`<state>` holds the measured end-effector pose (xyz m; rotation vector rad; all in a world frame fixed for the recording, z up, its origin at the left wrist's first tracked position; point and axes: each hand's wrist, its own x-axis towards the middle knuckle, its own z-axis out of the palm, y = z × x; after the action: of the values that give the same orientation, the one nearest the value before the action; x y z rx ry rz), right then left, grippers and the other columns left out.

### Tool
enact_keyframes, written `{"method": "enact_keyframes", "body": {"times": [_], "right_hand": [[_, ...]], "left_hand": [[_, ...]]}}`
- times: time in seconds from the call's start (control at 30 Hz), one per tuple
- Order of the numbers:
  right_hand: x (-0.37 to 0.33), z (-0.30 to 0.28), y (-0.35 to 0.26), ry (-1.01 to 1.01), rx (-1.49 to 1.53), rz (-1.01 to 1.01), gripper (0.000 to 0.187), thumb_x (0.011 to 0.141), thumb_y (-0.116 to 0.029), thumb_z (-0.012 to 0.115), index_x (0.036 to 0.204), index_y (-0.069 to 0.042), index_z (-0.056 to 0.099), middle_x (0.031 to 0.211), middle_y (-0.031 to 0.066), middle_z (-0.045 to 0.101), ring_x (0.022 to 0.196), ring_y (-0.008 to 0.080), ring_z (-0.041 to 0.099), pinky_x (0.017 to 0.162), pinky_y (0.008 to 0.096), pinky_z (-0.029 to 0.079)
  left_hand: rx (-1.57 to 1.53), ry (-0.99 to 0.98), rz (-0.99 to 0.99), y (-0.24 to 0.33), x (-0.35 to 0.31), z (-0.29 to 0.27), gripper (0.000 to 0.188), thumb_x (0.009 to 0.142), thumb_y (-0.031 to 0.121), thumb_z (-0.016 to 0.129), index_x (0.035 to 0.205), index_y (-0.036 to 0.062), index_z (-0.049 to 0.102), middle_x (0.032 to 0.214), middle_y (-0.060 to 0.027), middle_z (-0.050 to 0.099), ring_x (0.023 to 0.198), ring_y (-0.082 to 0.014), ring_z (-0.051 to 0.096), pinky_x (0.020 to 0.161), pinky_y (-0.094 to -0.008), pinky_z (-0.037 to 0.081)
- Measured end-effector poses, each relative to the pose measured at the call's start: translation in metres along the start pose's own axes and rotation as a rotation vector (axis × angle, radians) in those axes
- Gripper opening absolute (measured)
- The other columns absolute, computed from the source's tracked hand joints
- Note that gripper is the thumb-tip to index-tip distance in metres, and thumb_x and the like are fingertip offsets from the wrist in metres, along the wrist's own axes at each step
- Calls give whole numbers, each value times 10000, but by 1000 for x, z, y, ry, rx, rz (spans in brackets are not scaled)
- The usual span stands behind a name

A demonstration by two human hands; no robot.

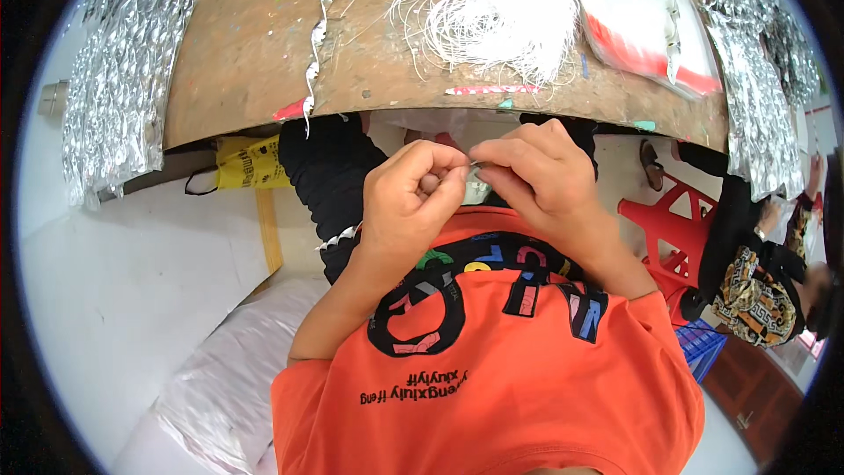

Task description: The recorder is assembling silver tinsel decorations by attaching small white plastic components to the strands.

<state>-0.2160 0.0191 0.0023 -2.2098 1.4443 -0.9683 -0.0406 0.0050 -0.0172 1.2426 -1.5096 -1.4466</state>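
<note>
- Head view: the left hand (411,202) and right hand (534,178) meet just below the near edge of the brown worktable (255,44), above the lap and the orange shirt (527,361); fingertips of both touch.
- Grip: both hands are curled tight; each thumb and forefinger presses together on a small silvery piece (476,167) held between the two hands; the left fist also seems to enclose something pale, though what cannot be told.
- Technique, as a judgement: work this fine goes best with the piece kept close to the fingertips, one hand steadying while the other works; elbows tucked, as here, limit tremor.
- On the table, well apart from the hands: a heap of white threads (492,9); a twisted silver ribbon (318,26) hanging over the edge; crinkled foil sheets (123,88) at the left and right rims.
- Hidden or unclear: the piece's shape is mostly covered by fingers; any thread running to it is too thin to make out; a red plastic stool (673,229) and a seated person (756,273) at the right are cut off by the rim.
</note>
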Motion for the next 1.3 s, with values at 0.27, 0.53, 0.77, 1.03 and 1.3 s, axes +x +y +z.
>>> {"method": "enact_keyframes", "body": {"times": [0.27,0.53,0.77,1.03,1.3], "right_hand": [[-3,10,10,10,125,56,112,737,-7,646,833,-51,606,782,36,616,685,152,559,660,264,402],[-8,22,12,37,1196,483,77,822,-24,584,893,-2,562,974,116,583,848,140,554,788,277,455],[-6,22,12,-52,1258,572,65,813,-68,608,836,-22,568,1016,90,545,897,141,531,808,283,441],[-8,21,16,-57,1164,561,54,816,-67,603,839,-29,574,1032,86,547,917,138,522,822,276,428],[5,10,9,-29,435,184,98,739,-50,637,829,-40,601,1023,92,583,918,180,547,794,287,415]], "left_hand": [[49,-32,56,2,-2,0,54,793,-13,594,847,-15,596,728,-15,561,565,-28,485,495,-176,399],[-423,-95,-135,0,2,2,135,869,40,556,958,-51,600,865,-60,626,777,-95,579,724,-220,469],[-457,-55,-126,-3,3,3,137,866,50,567,951,-51,602,853,-64,630,762,-101,586,709,-216,472],[-482,-51,-203,-2,2,3,116,851,61,589,913,-35,602,845,-63,631,728,-94,586,675,-206,469],[-93,12,34,-6,0,9,64,788,-12,577,850,-19,588,767,-36,609,629,-50,548,566,-203,444]]}}
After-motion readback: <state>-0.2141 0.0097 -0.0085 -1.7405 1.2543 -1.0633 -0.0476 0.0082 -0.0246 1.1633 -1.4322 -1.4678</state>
